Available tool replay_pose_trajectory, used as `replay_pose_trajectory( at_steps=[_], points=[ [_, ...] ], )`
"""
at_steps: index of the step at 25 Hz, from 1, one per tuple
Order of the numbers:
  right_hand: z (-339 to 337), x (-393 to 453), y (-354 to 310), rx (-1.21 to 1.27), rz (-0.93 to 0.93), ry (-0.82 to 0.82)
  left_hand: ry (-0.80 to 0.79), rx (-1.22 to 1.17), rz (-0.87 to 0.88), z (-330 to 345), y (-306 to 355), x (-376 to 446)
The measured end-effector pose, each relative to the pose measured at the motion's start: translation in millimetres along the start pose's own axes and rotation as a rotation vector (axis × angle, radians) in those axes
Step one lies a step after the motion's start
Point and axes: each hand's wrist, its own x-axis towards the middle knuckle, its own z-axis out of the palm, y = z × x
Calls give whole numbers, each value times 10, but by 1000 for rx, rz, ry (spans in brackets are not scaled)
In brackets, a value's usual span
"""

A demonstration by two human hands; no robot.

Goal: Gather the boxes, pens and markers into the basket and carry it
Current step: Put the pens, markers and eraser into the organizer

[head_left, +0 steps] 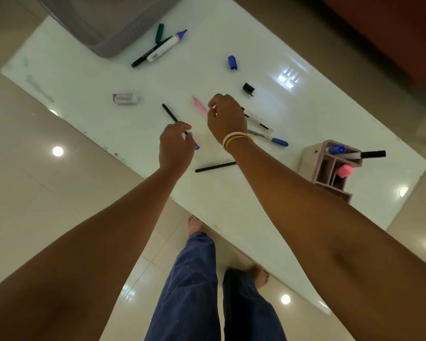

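Observation:
My left hand (pixel 175 146) pinches a thin black pen (pixel 169 113) near the white table's front edge. A little to the right, my right hand (pixel 225 119) pinches the end of a pink pen (pixel 199 104). A grey basket (pixel 103 25) stands at the far left corner. By the basket lie a white marker with a blue tip (pixel 166 46) and a green marker (pixel 148 55). A small pink-and-white box (pixel 125 97) lies left of my hands. Behind my right wrist are a blue-capped pen (pixel 271 138) and a white marker (pixel 257 118). Another black pen (pixel 215 166) lies under my right forearm.
A loose blue cap (pixel 232 62) and a black cap (pixel 248 89) lie on the table (pixel 84 70). A pale holder (pixel 330 168) at the right edge has markers in it. My legs and bare feet stand on glossy tiles below the table edge.

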Motion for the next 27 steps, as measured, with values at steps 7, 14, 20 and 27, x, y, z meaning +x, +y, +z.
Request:
replay_pose_trajectory(
  at_steps=[7,14,20,27],
  points=[
    [609,347,-867,23,-259,-67,101,112,-147,-596,-480,691],
    [1087,656,-1258,-186,-400,-204,95,59,-254,-613,-714,796],
    [714,362,-830,145,-153,-60,36,178,-193,-458,-540,374],
    [-282,-686,303,574,122,379,-133,442,237,314,216,-521]
  ],
)
